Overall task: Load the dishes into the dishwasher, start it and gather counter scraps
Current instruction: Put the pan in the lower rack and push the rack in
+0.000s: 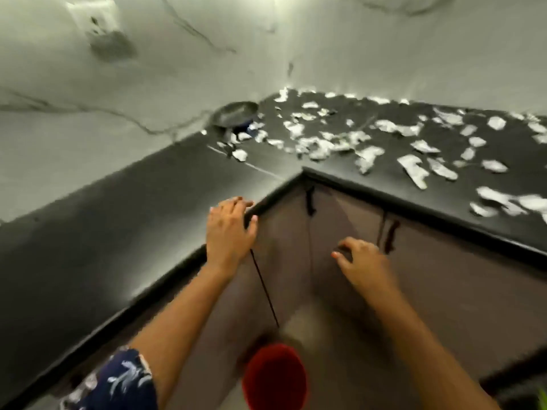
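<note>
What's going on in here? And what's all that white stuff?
A person stands at the inside corner of a black counter. Their left hand rests on its edge, and their right hand hangs in front of the cabinet doors, holding nothing. The white scraps lie scattered over the counter's right side, not yet gathered. A red bucket sits below, on the floor.
</note>
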Demonstrator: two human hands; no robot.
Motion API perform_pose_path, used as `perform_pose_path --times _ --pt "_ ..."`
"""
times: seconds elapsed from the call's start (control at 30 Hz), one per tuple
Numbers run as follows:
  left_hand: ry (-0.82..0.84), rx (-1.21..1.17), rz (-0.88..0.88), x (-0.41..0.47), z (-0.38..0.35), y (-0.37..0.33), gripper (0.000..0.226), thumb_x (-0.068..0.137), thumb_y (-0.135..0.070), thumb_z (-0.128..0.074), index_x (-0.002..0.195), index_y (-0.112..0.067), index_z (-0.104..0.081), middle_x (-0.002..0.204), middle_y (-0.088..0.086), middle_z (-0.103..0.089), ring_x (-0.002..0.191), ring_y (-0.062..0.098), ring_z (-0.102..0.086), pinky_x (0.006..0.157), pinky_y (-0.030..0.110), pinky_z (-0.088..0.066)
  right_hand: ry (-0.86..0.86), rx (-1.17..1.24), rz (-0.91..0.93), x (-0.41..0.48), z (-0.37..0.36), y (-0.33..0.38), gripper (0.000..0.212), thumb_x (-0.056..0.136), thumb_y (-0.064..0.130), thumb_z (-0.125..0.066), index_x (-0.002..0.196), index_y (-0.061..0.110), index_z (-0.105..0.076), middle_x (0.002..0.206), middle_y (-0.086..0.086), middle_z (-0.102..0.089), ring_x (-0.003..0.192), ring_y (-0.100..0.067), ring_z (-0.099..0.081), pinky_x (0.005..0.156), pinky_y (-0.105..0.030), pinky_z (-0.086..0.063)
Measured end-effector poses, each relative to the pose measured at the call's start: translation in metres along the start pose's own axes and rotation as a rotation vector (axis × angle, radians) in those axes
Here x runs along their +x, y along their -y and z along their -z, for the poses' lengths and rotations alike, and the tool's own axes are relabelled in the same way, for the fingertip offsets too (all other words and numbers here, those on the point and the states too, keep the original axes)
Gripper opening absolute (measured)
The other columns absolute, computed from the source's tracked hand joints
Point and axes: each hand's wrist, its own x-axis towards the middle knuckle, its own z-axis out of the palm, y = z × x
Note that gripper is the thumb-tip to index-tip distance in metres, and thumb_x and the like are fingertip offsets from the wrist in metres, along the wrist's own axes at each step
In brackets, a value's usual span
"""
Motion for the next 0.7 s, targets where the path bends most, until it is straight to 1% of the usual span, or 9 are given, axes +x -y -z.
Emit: perform_pose_path --times 0.07,0.13,0.2,0.27,0.37,0.5,0.57,0.63,0.7 --pt "0.085 0.073 0.115 0.054 -0.002 0.061 0.038 0.083 -0.034 -0.05 0.114 -0.017 -0.063 0.119 0.006 -0.062 0.113 0.029 -0.054 0.1 0.044 -0.041 0.017 0.027 0.061 0.063 -0.012 0.058 0.027 0.089 0.037 -0.057 0.109 0.02 -0.063 0.114 -0.005 -0.065 0.108 -0.026 -0.056 0.086 -0.035 -0.047" --pt "0.238 0.117 0.279 0.089 -0.017 0.11 0.04 0.087 -0.034 -0.053 0.124 -0.018 -0.057 0.129 0.007 -0.055 0.121 0.03 -0.047 0.103 0.043 -0.038 0.064 0.03 0.085 0.112 -0.024 0.102 0.029 0.089 0.036 -0.057 0.112 0.019 -0.062 0.116 -0.005 -0.063 0.11 -0.025 -0.055 0.088 -0.034 -0.046" --pt "0.377 0.146 0.417 0.109 -0.036 0.146 0.045 0.09 -0.039 -0.051 0.132 -0.022 -0.05 0.138 0.006 -0.047 0.128 0.03 -0.04 0.104 0.043 -0.036 0.079 0.067 0.109 0.151 -0.032 0.131 0.029 0.089 0.033 -0.057 0.112 0.017 -0.063 0.115 -0.005 -0.064 0.109 -0.024 -0.056 0.088 -0.032 -0.045" --pt "0.453 0.118 0.507 0.13 -0.057 0.174 0.049 0.093 -0.046 -0.044 0.138 -0.027 -0.042 0.147 0.005 -0.037 0.135 0.029 -0.032 0.109 0.047 -0.029 0.083 0.119 0.109 0.195 -0.039 0.156 0.028 0.089 0.029 -0.058 0.112 0.014 -0.064 0.115 -0.006 -0.065 0.109 -0.024 -0.057 0.087 -0.03 -0.044" --pt "0.445 0.093 0.516 0.162 -0.082 0.201 0.052 0.096 -0.05 -0.034 0.145 -0.033 -0.032 0.155 0.002 -0.025 0.143 0.027 -0.018 0.115 0.048 -0.017 0.115 0.205 0.083 0.269 -0.051 0.187 0.028 0.088 0.025 -0.058 0.111 0.012 -0.065 0.114 -0.009 -0.066 0.109 -0.027 -0.058 0.091 -0.032 -0.044" --pt "0.414 0.114 0.505 0.203 -0.109 0.228 0.053 0.097 -0.051 -0.029 0.148 -0.034 -0.026 0.158 -0.002 -0.02 0.145 0.024 -0.013 0.117 0.047 -0.012 0.216 0.34 0.032 0.374 -0.081 0.232 0.026 0.087 0.025 -0.059 0.108 0.01 -0.066 0.109 -0.01 -0.067 0.105 -0.026 -0.059 0.087 -0.03 -0.043" --pt "0.419 0.129 0.522 0.225 -0.121 0.242 0.054 0.097 -0.053 -0.026 0.149 -0.036 -0.022 0.158 -0.004 -0.018 0.146 0.022 -0.011 0.117 0.047 -0.011 0.261 0.442 -0.038 0.425 -0.101 0.254 0.022 0.085 0.026 -0.061 0.099 0.01 -0.067 0.095 -0.009 -0.065 0.095 -0.025 -0.059 0.084 -0.033 -0.044" --pt "0.423 0.14 0.54 0.24 -0.13 0.253 0.056 0.097 -0.055 -0.024 0.149 -0.037 -0.02 0.159 -0.005 -0.015 0.146 0.021 -0.009 0.117 0.046 -0.01 0.311 0.588 -0.166 0.468 -0.124 0.267 0.012 0.078 0.026 -0.063 0.078 0.014 -0.062 0.078 -0.01 -0.058 0.075 -0.026 -0.057 0.073 -0.042 -0.048" --pt "0.416 0.155 0.537 0.243 -0.134 0.257 0.057 0.096 -0.057 -0.023 0.149 -0.037 -0.019 0.159 -0.006 -0.015 0.147 0.02 -0.008 0.117 0.046 -0.01 0.315 0.629 -0.243 0.497 -0.143 0.271 0.02 0.077 0.026 -0.064 0.068 0.014 -0.052 0.071 -0.012 -0.056 0.061 -0.027 -0.056 0.062 -0.04 -0.05"
